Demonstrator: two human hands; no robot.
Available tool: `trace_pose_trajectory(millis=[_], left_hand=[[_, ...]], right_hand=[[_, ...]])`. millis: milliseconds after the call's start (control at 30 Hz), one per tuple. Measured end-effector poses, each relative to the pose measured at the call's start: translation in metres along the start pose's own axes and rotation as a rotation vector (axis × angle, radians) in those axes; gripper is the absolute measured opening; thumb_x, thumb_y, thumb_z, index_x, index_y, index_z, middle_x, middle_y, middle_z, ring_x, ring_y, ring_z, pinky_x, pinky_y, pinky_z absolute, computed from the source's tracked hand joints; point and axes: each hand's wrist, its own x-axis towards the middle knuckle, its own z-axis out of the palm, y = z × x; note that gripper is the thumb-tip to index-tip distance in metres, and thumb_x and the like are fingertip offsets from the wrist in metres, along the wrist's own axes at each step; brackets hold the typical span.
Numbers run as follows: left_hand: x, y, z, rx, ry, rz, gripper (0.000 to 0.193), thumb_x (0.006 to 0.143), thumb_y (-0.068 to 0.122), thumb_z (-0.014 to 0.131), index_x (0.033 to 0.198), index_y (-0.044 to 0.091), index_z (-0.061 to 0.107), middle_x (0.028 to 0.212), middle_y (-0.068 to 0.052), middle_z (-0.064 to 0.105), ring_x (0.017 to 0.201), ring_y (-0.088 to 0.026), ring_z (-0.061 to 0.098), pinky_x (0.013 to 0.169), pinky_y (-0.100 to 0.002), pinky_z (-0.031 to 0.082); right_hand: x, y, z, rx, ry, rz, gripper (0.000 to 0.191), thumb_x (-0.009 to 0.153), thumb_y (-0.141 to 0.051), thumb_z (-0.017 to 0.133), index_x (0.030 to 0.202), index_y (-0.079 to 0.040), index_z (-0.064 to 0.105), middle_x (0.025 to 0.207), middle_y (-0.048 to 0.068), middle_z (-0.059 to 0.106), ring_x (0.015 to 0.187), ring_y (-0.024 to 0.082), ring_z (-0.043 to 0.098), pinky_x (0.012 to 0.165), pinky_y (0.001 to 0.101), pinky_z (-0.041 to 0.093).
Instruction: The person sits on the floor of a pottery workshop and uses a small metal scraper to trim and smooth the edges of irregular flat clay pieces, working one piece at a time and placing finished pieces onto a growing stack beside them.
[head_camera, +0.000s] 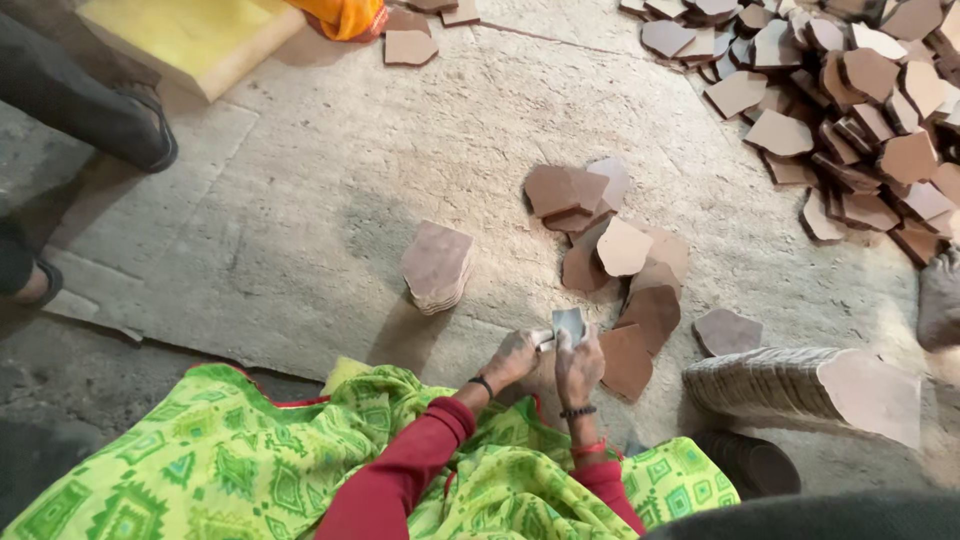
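A rough concrete floor (330, 200) carries a neat stack of brown pieces (436, 265). Right of it, the left hand (512, 357) and right hand (579, 364) together grip a small grey card (569, 324), upright, its long axis pointing away. Loose pieces (620, 250) lie beyond.

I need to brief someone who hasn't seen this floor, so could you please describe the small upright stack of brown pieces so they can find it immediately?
Start at the concrete floor ahead of the seated person's green patterned cloth. Left of the loose scatter of brown pieces near the hands stands a small neat stack. Unlike its neighbours, it stands alone, edges aligned, with bare floor all round.
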Motion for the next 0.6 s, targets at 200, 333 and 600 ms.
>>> trace_pose_trajectory(millis=[200, 333, 600], left_hand=[[0.016, -0.005, 0.002, -0.010, -0.019, -0.167, 0.021, 0.094, 0.016, 0.061, 0.109, 0.012, 0.075, 0.103, -0.020, 0.072, 0.099, -0.041, 0.070, 0.075, -0.046, 0.060], [0.015, -0.010, 0.003, -0.045, 0.002, -0.122, 0.027, 0.091, 0.012, 0.057, 0.112, 0.012, 0.074, 0.106, -0.019, 0.072, 0.101, -0.040, 0.070, 0.079, -0.046, 0.059], [0.000, -0.009, 0.008, 0.015, 0.033, -0.023, 0.028, 0.092, 0.010, 0.058, 0.115, 0.012, 0.074, 0.104, -0.019, 0.071, 0.097, -0.041, 0.069, 0.079, -0.048, 0.057]], right_hand=[[0.003, -0.017, -0.008, -0.036, -0.035, 0.121, 0.043, 0.090, -0.037, 0.072, 0.118, -0.005, 0.067, 0.093, 0.027, 0.071, 0.085, 0.049, 0.068, 0.073, 0.0553, 0.052], [0.002, -0.012, -0.005, -0.067, -0.108, 0.187, 0.045, 0.088, -0.040, 0.076, 0.116, -0.005, 0.067, 0.093, 0.026, 0.072, 0.086, 0.047, 0.069, 0.073, 0.0542, 0.053], [0.004, 0.002, -0.008, -0.060, -0.076, 0.087, 0.050, 0.083, -0.035, 0.078, 0.120, -0.004, 0.068, 0.100, 0.025, 0.073, 0.088, 0.044, 0.070, 0.074, 0.0505, 0.054]])
